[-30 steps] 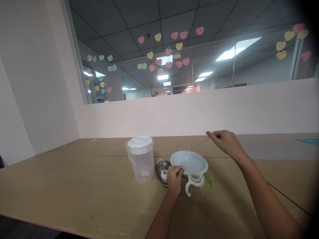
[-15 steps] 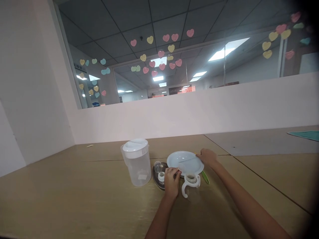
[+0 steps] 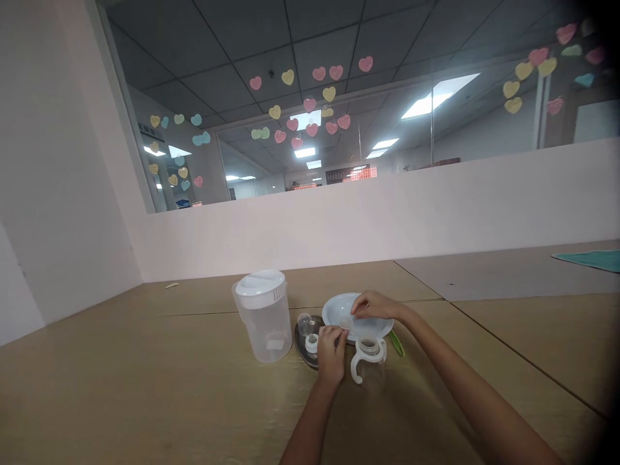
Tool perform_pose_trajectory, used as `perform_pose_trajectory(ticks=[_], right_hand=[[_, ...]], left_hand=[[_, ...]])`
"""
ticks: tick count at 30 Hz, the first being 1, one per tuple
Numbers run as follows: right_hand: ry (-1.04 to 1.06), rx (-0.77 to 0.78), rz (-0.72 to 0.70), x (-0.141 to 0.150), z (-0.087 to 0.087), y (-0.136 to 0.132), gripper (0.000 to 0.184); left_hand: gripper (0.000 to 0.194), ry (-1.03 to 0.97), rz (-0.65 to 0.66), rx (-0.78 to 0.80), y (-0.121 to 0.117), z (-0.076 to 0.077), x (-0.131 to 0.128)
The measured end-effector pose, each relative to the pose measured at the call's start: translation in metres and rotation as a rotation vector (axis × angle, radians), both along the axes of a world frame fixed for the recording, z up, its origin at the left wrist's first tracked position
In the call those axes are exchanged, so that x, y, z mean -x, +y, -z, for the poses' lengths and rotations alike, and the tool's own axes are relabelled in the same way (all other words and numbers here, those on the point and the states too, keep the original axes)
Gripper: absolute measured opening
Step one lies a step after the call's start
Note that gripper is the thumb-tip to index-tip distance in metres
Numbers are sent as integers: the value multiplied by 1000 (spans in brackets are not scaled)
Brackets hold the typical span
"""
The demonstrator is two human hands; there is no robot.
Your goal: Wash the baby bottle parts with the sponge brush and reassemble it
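Head view: pinching a small clear piece (image 3: 345, 321) in the left hand (image 3: 332, 354), at the white dish's (image 3: 333, 309) near side; bringing the right hand (image 3: 374, 305), fingers narrowed, in from the dish's right rim, now working two-handed; not showing whether gripping anything there.

The room was a bit dim. White ceiling lights (image 3: 438, 97) shone very bright and hazy behind the window (image 3: 261, 155). Pale shine streaked the wooden table (image 3: 121, 368), and a soft shadow lay beside the right arm (image 3: 450, 371). The right edge was black and blurry. The small clear piece (image 3: 345, 321) at the left hand (image 3: 332, 352) looked fuzzy.
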State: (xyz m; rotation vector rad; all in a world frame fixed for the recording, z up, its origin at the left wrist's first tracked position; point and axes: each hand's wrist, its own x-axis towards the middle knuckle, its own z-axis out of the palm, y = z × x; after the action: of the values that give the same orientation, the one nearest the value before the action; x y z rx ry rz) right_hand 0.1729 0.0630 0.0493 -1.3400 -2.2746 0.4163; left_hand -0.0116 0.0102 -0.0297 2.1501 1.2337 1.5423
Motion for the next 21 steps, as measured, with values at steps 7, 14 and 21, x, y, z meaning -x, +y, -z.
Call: perform_pose_trajectory(ticks=[7,14,21], right_hand=[[321,188,-381,33,3,-13,28],[212,140,-259,26,1,-12,22],[-73,40,51,16,7,-4,17]], left_hand=[[30,-43,-24,0,3,0,2],[25,-37,-167,-16,3,-5,13],[26,-76,-385,95,14,-2,31]])
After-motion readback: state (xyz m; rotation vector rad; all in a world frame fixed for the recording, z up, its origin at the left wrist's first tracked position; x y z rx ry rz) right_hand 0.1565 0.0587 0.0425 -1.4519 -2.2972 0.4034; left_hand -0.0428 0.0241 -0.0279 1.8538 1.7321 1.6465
